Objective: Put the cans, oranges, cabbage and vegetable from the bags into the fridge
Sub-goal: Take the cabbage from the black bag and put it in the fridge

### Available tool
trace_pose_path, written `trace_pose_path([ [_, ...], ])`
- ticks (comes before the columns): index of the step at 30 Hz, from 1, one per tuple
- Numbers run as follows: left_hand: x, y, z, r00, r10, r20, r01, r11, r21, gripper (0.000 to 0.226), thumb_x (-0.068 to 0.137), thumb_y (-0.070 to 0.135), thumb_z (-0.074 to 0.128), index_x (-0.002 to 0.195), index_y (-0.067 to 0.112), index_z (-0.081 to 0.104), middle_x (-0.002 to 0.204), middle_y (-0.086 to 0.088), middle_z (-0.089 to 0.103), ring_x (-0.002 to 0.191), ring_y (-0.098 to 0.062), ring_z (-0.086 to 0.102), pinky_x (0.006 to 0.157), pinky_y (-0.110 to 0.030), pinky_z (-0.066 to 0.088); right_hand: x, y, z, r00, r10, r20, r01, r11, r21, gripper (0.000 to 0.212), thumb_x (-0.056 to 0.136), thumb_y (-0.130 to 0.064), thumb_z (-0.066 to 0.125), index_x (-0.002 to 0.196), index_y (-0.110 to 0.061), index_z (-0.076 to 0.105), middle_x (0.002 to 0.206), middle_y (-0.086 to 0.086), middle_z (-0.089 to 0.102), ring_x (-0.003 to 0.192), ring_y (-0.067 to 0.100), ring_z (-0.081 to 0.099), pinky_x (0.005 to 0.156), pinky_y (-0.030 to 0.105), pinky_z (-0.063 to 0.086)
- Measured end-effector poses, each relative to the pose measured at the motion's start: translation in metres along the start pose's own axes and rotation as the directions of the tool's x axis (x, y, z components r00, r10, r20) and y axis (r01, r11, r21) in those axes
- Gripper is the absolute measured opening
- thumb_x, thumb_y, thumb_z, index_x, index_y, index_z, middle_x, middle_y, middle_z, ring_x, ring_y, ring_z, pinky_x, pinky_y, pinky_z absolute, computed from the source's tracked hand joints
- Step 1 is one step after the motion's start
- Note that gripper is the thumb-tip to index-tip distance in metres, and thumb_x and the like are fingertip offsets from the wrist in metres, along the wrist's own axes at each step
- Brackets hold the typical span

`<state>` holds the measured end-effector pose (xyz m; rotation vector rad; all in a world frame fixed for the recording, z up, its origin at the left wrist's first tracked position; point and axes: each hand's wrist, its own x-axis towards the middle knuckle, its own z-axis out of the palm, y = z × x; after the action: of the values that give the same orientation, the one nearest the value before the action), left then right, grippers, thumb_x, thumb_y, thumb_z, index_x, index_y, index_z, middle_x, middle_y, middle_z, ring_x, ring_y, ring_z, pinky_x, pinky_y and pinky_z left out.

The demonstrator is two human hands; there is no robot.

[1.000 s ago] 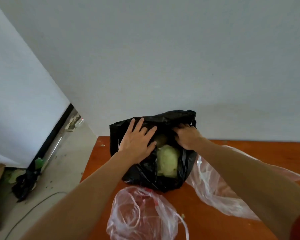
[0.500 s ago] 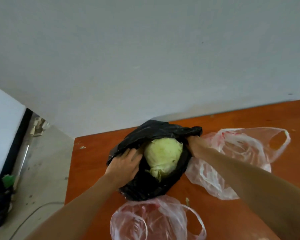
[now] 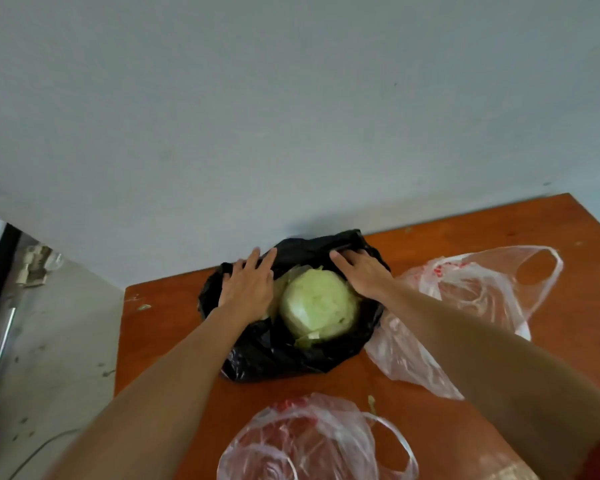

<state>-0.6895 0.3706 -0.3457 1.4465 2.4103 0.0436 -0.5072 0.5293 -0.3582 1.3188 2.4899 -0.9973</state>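
A pale green cabbage (image 3: 317, 304) lies in an open black plastic bag (image 3: 284, 358) on the orange-brown table (image 3: 499, 230). My left hand (image 3: 248, 289) rests flat on the bag's left side with its fingers straight, touching the cabbage's left flank. On the right, my right hand (image 3: 362, 271) lies against the bag's upper right edge beside the cabbage, fingers extended. Neither hand is curled round the cabbage. Cans, oranges and the fridge's inside are out of view.
A clear plastic bag with red print (image 3: 471, 306) lies right of the black bag. Another clear bag (image 3: 312, 441) sits at the table's near edge. A white wall stands behind. A concrete floor (image 3: 56, 341) and a dark vertical edge lie to the left.
The view has shifted closer over the table. My left hand has moved up from the bag's lower left to beside the cabbage with its fingers spread, and my right hand now lies flat at the bag's right edge.
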Motion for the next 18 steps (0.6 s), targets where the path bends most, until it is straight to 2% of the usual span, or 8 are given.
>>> trace_pose_path([
  [2,0.002,-0.006,0.012,0.997,-0.005,0.072,0.002,0.999,0.047,0.059,0.101,0.026,0.032,0.152,0.033,0.002,0.159,-0.002,0.014,0.139,-0.033,0.024,0.107,-0.054,0.028,0.000,0.014,0.008,0.992,0.095,0.080,-0.106,0.984,0.145,0.061,0.096,-0.063,0.024,0.131,-0.022,0.053,0.123,0.013,0.058,0.113,0.033,0.054,0.082,0.035,0.040],
  [4,-0.002,-0.006,0.025,0.989,-0.001,0.150,-0.016,0.994,0.109,0.074,0.096,0.021,0.044,0.151,0.031,-0.005,0.160,-0.004,0.010,0.140,-0.034,0.023,0.109,-0.052,0.025,-0.005,0.020,0.014,0.989,0.135,0.065,-0.143,0.978,0.153,0.044,0.099,-0.053,0.032,0.098,-0.021,0.062,0.090,0.005,0.064,0.095,0.033,0.061,0.063,0.030,0.038],
  [7,-0.012,-0.002,0.037,0.986,-0.011,0.169,-0.012,0.991,0.131,0.086,0.092,0.018,0.050,0.150,0.028,-0.013,0.160,-0.006,-0.003,0.142,-0.034,0.018,0.110,-0.049,0.025,-0.026,0.002,0.008,0.976,0.039,-0.215,-0.052,0.997,-0.056,0.040,0.100,-0.042,0.038,0.071,-0.021,0.055,0.066,-0.002,0.057,0.063,0.023,0.057,0.049,0.028,0.033],
  [9,-0.014,0.001,0.039,0.986,-0.002,0.168,-0.021,0.991,0.134,0.086,0.093,0.018,0.049,0.150,0.027,-0.015,0.160,-0.008,-0.006,0.142,-0.034,0.016,0.110,-0.047,0.026,-0.042,-0.023,0.004,0.917,-0.150,-0.369,0.095,0.982,-0.163,0.037,0.097,-0.042,0.040,0.075,-0.020,0.059,0.074,-0.004,0.062,0.066,0.018,0.058,0.053,0.029,0.041],
  [10,-0.015,0.001,0.040,0.985,0.002,0.172,-0.026,0.991,0.134,0.086,0.093,0.018,0.049,0.150,0.027,-0.015,0.160,-0.008,-0.006,0.142,-0.034,0.015,0.110,-0.047,0.026,-0.046,-0.035,0.004,0.902,-0.236,-0.361,0.182,0.967,-0.177,0.035,0.095,-0.045,0.040,0.087,-0.022,0.065,0.091,-0.004,0.066,0.083,0.017,0.062,0.065,0.031,0.048],
  [13,-0.016,0.000,0.038,0.984,-0.001,0.180,-0.022,0.992,0.125,0.086,0.092,0.017,0.049,0.150,0.028,-0.015,0.160,-0.008,-0.006,0.142,-0.033,0.015,0.110,-0.046,0.027,-0.046,-0.057,0.016,0.949,-0.308,-0.066,0.282,0.924,-0.259,0.054,0.094,-0.058,0.037,0.137,-0.027,0.049,0.145,-0.001,0.044,0.135,0.020,0.037,0.103,0.044,0.037],
  [16,-0.017,0.002,0.037,0.981,-0.009,0.192,-0.018,0.990,0.140,0.086,0.093,0.017,0.049,0.150,0.028,-0.014,0.160,-0.008,-0.006,0.142,-0.033,0.016,0.110,-0.045,0.026,-0.050,-0.053,0.031,0.960,-0.274,-0.052,0.249,0.928,-0.276,0.060,0.093,-0.063,0.034,0.144,-0.031,0.039,0.154,0.000,0.033,0.142,0.021,0.025,0.110,0.048,0.029],
  [18,-0.019,0.004,0.037,0.980,-0.017,0.196,-0.013,0.988,0.151,0.084,0.094,0.019,0.047,0.150,0.028,-0.014,0.160,-0.009,-0.007,0.142,-0.033,0.016,0.110,-0.045,0.026,-0.066,-0.038,0.041,0.927,-0.358,-0.108,0.310,0.898,-0.313,0.058,0.094,-0.063,0.031,0.141,-0.030,0.042,0.154,-0.001,0.033,0.144,0.021,0.023,0.112,0.048,0.028],
])
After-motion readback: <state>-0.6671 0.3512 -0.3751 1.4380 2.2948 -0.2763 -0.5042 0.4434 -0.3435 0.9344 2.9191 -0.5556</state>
